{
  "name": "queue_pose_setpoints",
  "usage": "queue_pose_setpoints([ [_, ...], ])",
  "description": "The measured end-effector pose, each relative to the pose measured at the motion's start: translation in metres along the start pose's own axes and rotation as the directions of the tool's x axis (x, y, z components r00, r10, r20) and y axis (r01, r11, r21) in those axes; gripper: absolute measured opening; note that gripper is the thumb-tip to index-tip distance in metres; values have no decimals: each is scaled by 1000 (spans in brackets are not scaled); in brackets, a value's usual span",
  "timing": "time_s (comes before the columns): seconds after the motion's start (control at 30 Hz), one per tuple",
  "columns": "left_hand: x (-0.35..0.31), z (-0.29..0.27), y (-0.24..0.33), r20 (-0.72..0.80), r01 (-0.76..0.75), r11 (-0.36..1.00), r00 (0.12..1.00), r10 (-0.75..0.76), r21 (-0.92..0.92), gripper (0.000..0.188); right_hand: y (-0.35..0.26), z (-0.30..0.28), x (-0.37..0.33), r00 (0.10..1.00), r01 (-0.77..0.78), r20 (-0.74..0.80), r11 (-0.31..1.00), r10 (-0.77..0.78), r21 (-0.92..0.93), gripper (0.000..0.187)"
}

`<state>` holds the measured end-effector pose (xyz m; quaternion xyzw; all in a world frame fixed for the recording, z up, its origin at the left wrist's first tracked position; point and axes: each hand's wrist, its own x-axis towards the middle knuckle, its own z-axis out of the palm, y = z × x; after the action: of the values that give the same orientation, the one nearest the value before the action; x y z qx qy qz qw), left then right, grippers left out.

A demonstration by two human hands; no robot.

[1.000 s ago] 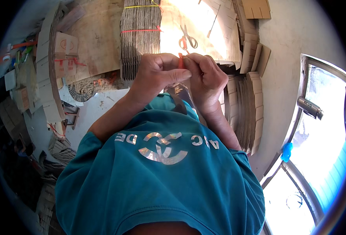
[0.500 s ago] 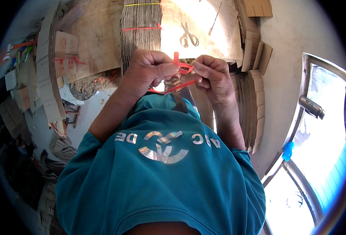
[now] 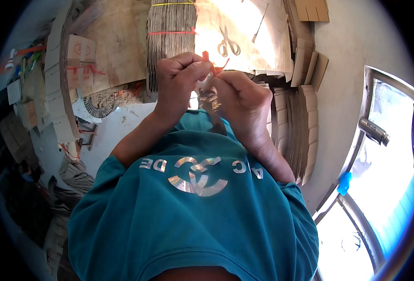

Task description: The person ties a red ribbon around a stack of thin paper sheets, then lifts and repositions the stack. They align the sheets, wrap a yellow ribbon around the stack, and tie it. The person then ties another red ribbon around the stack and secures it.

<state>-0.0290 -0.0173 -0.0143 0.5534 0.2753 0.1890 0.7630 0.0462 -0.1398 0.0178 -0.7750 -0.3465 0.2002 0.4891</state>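
Between my hands, in front of my chest, is a red plastic strip [image 3: 205, 56]. My left hand [image 3: 181, 77] is closed on it in a pinch, with a short end standing up past the thumb. Fingertips of my right hand [image 3: 244, 96] press together on the same strip just beside the left thumb, and a thin tail sticks out above them. My fingers hide whether the strip is knotted there. Beyond the hands, a pair of scissors [image 3: 223, 48] lies on the wooden table [image 3: 122, 51]. Left of it stands a stack of cardboard sheets [image 3: 169, 51] bound with yellow and red ties.
A cardboard box [image 3: 80, 51] with a red tie sits at the far left of the table. More stacked cardboard [image 3: 300, 131] stands close on my right, near the wall [image 3: 342, 42] and a bright glazed door [image 3: 389, 126]. Folded cardboard [image 3: 54, 93] lines the left.
My right hand has moved left and turned against my left hand. The open loop in the red strip has closed up, and its long hanging part no longer shows.
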Motion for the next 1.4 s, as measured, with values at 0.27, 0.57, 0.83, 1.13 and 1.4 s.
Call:
queue_pose_setpoints([
  [0.27, -3, 3, -3, 143, 148, 866, 986, -89, -478, 15, 13, 4, 2, 812, -493, 407, 118, 419, 862, 22],
  [0.57, -2, 0, 1, 230, 200, 919, 965, -125, -340, 15, 34, 7, 0, 910, -375, 279, 320, 307, 870, 20],
  [0.83, 3, -16, 12, 376, 393, 827, 894, -242, -402, 14, 22, -6, 5, 955, -284, 65, 837, 288, 467, 27],
  [1.13, 4, -19, 6, 398, 163, 983, 910, -114, -90, 16, 20, -7, 2, 964, -231, -21, 874, 265, 427, 27],
  [1.4, -1, -12, 6, 314, 143, 990, 939, -142, 18, 14, 24, -5, -1, 985, -123, -83, 956, 150, 267, 31],
])
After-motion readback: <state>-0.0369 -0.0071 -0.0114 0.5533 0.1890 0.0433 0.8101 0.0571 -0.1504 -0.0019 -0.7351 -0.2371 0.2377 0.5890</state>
